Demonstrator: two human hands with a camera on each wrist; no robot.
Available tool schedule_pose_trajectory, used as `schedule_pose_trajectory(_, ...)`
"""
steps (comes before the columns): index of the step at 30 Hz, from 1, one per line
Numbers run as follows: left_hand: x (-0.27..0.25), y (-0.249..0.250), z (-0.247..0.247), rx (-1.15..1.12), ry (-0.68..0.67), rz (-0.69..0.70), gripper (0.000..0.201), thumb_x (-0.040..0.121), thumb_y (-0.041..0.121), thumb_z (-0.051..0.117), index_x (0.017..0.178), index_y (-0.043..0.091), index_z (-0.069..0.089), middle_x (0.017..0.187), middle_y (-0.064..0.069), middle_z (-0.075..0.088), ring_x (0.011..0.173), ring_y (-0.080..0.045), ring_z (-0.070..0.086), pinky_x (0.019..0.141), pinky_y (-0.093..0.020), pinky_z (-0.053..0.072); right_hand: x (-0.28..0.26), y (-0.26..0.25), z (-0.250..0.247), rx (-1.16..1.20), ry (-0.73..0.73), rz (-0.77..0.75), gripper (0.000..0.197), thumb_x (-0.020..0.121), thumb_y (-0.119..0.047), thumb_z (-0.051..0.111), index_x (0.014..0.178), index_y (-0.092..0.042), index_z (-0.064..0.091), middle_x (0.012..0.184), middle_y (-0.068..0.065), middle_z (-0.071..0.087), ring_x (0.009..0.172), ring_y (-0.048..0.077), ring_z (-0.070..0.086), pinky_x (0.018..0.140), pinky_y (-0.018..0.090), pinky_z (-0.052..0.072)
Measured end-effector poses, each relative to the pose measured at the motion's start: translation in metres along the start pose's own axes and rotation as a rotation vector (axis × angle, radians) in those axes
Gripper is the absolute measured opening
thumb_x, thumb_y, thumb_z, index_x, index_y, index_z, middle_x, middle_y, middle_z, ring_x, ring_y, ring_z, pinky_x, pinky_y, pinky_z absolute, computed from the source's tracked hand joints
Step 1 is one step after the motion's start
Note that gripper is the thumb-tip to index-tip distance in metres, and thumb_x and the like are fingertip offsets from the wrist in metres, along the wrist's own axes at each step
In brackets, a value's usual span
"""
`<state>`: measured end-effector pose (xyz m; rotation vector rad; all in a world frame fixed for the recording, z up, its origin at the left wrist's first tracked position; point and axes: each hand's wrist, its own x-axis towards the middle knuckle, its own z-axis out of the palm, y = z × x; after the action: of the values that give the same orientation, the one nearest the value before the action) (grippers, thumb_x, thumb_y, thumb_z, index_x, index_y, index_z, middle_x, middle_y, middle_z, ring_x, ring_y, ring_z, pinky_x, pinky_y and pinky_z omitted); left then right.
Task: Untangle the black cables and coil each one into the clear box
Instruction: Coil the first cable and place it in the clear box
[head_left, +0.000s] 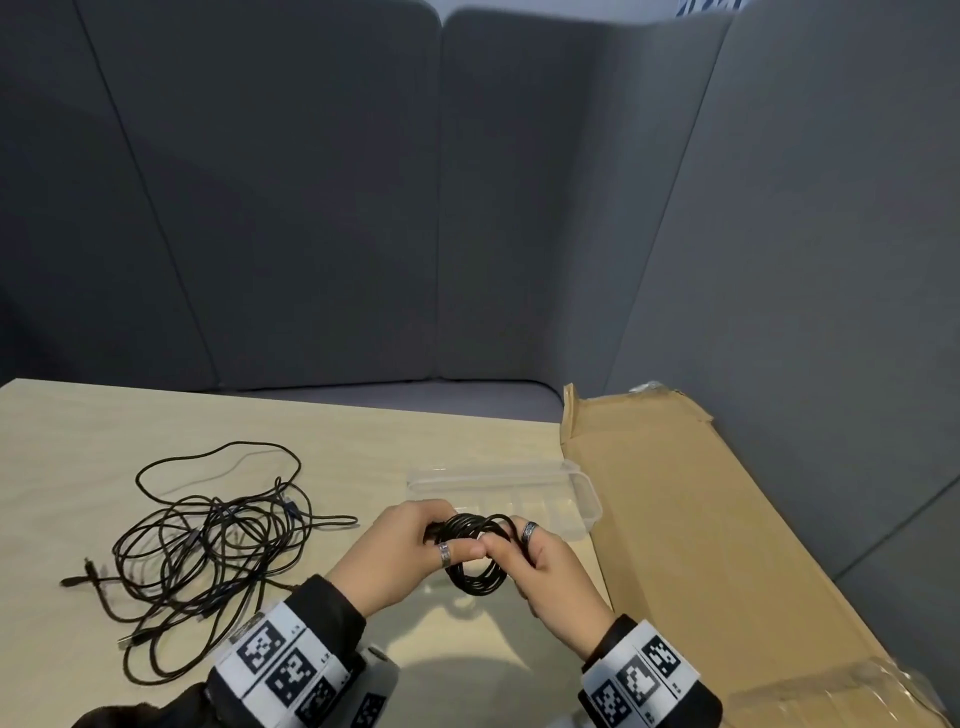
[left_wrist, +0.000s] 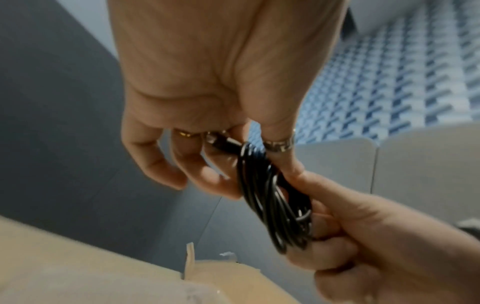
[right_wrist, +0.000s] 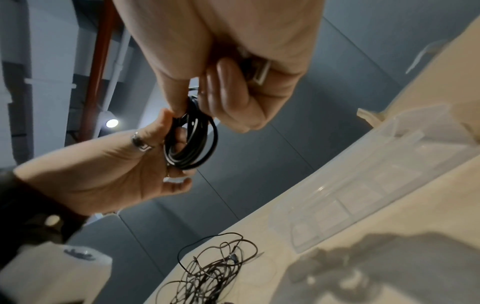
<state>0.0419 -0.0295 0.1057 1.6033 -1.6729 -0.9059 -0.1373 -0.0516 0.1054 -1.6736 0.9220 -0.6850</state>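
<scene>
Left hand (head_left: 400, 545) and right hand (head_left: 540, 564) both curl around one coil (head_left: 475, 556), held in the air between them above the counter (head_left: 78, 441). Left thumb and fingers pinch the coil's left side with a plug end poking out; right fingers wrap the right side and also hold a plug.

Risk: loops are only held by finger pressure, so easing either grip likely lets the coil spring open.

Box (head_left: 582, 499) sits just beyond the hands, empty as far as visible. It looks shallow with ribs, so a springy coil may pop out or snag on the rim.

Tangle (head_left: 208, 545) lies left of the left hand, well apart from the box. A trailing sleeve could drag it.

Cardboard (head_left: 701, 519) lies right of the right hand.
</scene>
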Motion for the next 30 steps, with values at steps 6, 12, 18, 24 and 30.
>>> schedule_pose_trajectory(6, 0.000, -0.001, 0.002, -0.593, 0.017, -0.243, 0.035, 0.049, 0.035, 0.088, 0.070, 0.012, 0.071, 0.067, -0.002, 0.063, 0.062, -0.011, 0.055, 0.061, -0.021, 0.043, 0.000, 0.000, 0.006, 0.054, 0.012, -0.010, 0.018, 0.098, -0.016, 0.045, 0.081, -0.016, 0.051, 0.042, -0.023, 0.050, 0.042, -0.008, 0.048, 0.044, 0.007, 0.037)
schedule_pose_trajectory(12, 0.000, 0.015, 0.018, -1.289, 0.044, -0.334, 0.012, 0.077, 0.016, 0.061, 0.086, 0.008, 0.060, 0.075, -0.008, 0.066, 0.052, -0.011, 0.056, 0.058, -0.025, 0.053, 0.018, 0.006, 0.018, 0.013, 0.195, -0.006, 0.023, 0.098, -0.021, 0.046, 0.077, -0.023, 0.055, 0.049, -0.021, 0.056, 0.047, -0.007, 0.050, 0.050, 0.009, 0.034)
schedule_pose_trajectory(18, -0.001, 0.019, 0.030, -1.356, 0.194, -0.223, 0.025, 0.099, 0.025, 0.035, 0.086, 0.007, 0.047, 0.066, -0.007, 0.053, 0.048, -0.012, 0.040, 0.075, -0.033, 0.038, 0.026, 0.015, 0.025, -0.076, 0.285, 0.037, 0.025, 0.098, -0.026, 0.045, 0.086, -0.011, 0.062, 0.079, -0.001, 0.068, 0.074, 0.004, 0.060, 0.073, 0.019, 0.043)
schedule_pose_trajectory(24, 0.003, 0.019, 0.020, -0.953, 0.391, -0.199, 0.027, 0.100, 0.033, 0.033, 0.080, 0.015, 0.040, 0.055, 0.006, 0.038, 0.039, -0.004, 0.034, 0.054, -0.019, 0.033, 0.013, 0.003, 0.025, -0.173, 0.123, -0.067, 0.019, 0.097, -0.032, 0.045, 0.090, -0.018, 0.054, 0.071, -0.003, 0.057, 0.065, 0.005, 0.048, 0.066, 0.026, 0.038)
schedule_pose_trajectory(30, -0.003, 0.002, -0.005, -0.302, 0.325, -0.112, 0.028, 0.100, 0.033, 0.032, 0.083, 0.014, 0.043, 0.073, 0.001, 0.044, 0.059, -0.005, 0.044, 0.051, -0.011, 0.040, 0.004, -0.010, -0.016, -0.799, -0.014, -0.374, 0.015, 0.098, -0.032, 0.038, 0.109, -0.027, 0.047, 0.081, -0.012, 0.053, 0.074, 0.006, 0.051, 0.070, 0.033, 0.046)
